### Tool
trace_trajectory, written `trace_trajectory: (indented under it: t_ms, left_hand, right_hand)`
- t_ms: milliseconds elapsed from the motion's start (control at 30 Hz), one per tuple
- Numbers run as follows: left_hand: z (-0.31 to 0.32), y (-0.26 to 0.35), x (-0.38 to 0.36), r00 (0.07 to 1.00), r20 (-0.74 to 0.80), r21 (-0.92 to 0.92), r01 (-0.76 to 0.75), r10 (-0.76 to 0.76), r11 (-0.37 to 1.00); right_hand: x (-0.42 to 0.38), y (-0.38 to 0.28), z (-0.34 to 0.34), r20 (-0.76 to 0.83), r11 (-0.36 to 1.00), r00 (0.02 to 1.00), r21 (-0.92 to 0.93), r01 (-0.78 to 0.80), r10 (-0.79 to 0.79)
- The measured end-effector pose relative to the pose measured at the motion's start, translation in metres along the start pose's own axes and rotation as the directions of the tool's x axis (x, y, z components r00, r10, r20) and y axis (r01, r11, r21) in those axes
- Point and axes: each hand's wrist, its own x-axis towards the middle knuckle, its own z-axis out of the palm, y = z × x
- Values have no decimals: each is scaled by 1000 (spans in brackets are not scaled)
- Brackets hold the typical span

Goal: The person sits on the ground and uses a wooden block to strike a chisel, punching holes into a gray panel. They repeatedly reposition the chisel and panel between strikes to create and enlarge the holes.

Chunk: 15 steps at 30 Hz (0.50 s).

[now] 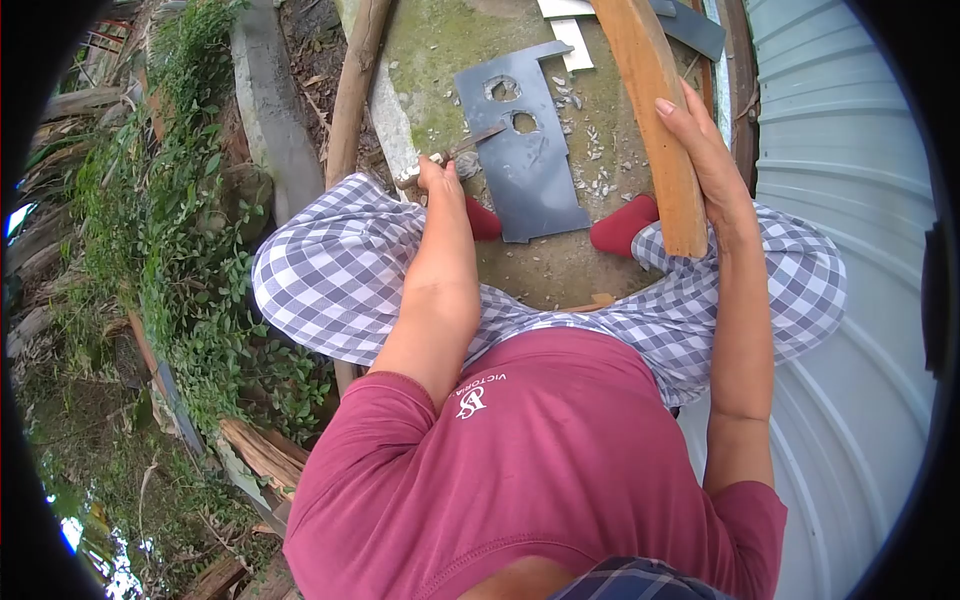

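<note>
My left hand (440, 178) is closed round the pale handle of a narrow-bladed metal tool (482, 138). Its blade points right, its tip over a dark grey flat sheet (530, 185) on the ground between my feet. Two ragged holes are broken through the sheet, one above the other, and the blade tip lies near the lower one. My right hand (712, 165) grips the edge of a long, thick wooden board (655, 120), thumb on its face and other fingers partly hidden. The board's near end is by my right knee.
Grey chips (597, 180) litter the mossy concrete (430, 60) round the sheet. White strips (572, 40) and another grey piece (690, 28) lie beyond. A wooden pole (352, 95) and green plants (190, 230) are on the left; a corrugated metal wall (850, 180) runs along the right.
</note>
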Motion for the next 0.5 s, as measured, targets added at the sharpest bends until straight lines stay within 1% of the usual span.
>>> trace_trajectory:
  t_ms: [33,67,100,167,200,233,267,300,333,400,433,500]
  left_hand:
    - [2,1,-13,996,-84,-1,-18,18,1000]
    - [7,3,-25,990,-135,-1,-43,42,999]
    - [12,7,-30,989,-141,-3,-41,41,999]
    - [26,15,-42,991,-43,-121,-129,125,984]
    - [32,21,-48,978,24,-81,-205,208,975]
    - [41,25,-56,978,22,-81,-205,208,975]
    - [51,27,-59,936,60,-68,-344,348,937]
    - [59,31,-64,872,99,-60,-475,479,878]
    - [65,32,-70,872,99,-58,-475,479,878]
    - [77,30,-87,834,181,-154,-499,521,853]
    - [79,28,-94,836,183,-152,-496,518,855]
    - [81,24,-106,793,250,-91,-551,555,829]
  right_hand:
    - [2,0,0,5,1000,1000,-4,-2,2]
    - [4,1,-1,3,1000,1000,1,-13,13]
    - [6,2,-1,2,1000,1000,5,-24,24]
    - [9,4,-1,10,1000,1000,-3,-27,27]
    - [10,5,0,14,1000,1000,-8,-27,27]
    - [12,6,0,15,1000,999,-8,-29,29]
    - [12,9,0,16,1000,1000,-25,-19,19]
    - [12,10,0,16,999,1000,-41,-9,9]
    - [13,11,1,15,999,1000,-41,-10,11]
    - [13,12,0,25,998,1000,-61,17,-16]
    - [12,11,0,22,998,1000,-63,15,-14]
    - [10,9,1,30,998,1000,-64,7,-5]
